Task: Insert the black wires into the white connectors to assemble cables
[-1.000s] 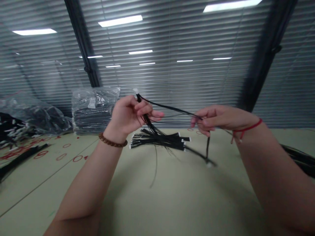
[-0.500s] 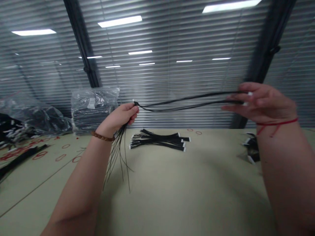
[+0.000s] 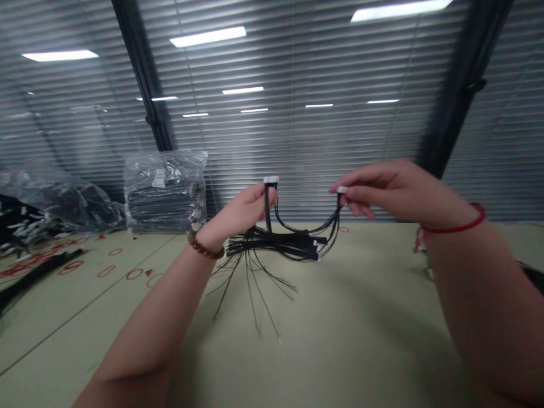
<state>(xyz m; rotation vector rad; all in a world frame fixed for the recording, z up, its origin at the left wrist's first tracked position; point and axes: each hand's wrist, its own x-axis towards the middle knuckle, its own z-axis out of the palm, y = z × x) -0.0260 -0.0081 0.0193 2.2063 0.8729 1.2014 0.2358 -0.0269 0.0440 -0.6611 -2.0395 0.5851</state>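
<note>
My L hand (image 3: 244, 207) pinches thin-wire blk harness (image 3: 267, 211) below its wide wht connector (image 3: 271, 179); R hand (image 3: 382, 191) pinches small wht connector (image 3: 342, 190), slack sagging between, far ctr above tbl (image 3: 331, 323). Loose ends (image 3: 229, 287) blend w/ flat cable pile (image 3: 280, 243). R: blk bundle (image 3: 532, 276) part-hidden by arm (image 3: 476, 289). Far L: crinkly clr bag (image 3: 142, 165), blk strands (image 3: 157, 207) inside.

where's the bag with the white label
In the head view, the labelled bag sits left of centre at the far side of the table, just right of another plastic bag and beyond the left hand.
</note>
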